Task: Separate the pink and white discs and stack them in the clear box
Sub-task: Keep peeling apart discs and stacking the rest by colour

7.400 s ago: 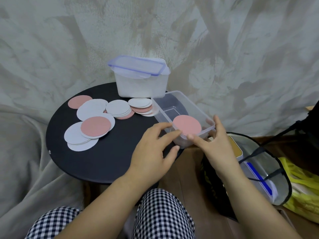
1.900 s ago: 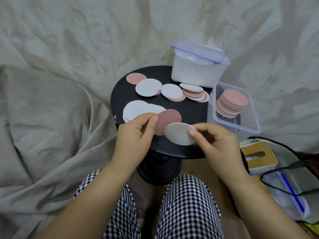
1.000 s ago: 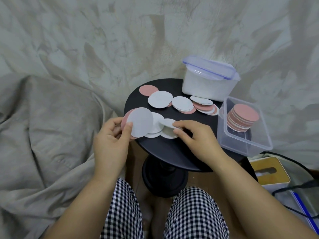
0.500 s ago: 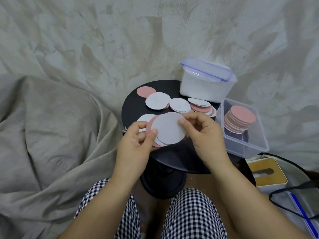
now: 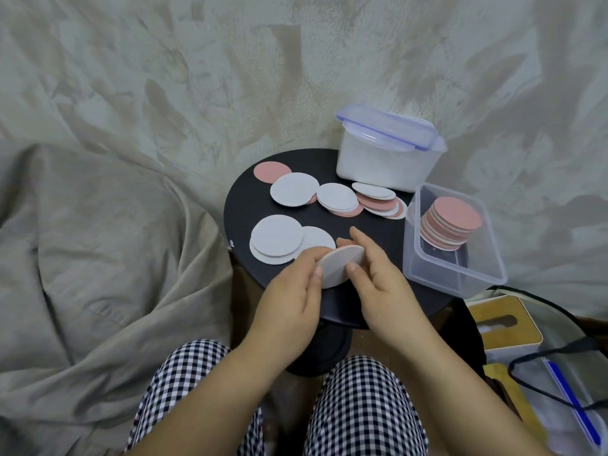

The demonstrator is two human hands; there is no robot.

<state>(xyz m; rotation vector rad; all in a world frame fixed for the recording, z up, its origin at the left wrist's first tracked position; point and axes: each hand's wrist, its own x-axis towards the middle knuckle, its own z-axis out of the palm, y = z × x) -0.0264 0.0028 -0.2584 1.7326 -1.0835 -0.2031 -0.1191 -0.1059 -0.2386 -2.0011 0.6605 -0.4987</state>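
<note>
Head view, black table [image 5: 240, 209], held disc [image 5: 339, 268], draped grey cloth [image 5: 98, 258]

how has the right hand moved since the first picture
Yes. The right hand has gone leftward from the clear box and now pinches a white disc over the table's near edge.

Soft, even indoor light; faint shadows; wide-angle bending at edges.

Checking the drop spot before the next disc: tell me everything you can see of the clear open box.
The clear box is a lidless, see-through plastic tub, rectangular with rounded corners, upright at the right edge of the black round table. A leaning stack of discs, pink on top, stands in its far half; the near half holds nothing.
</note>
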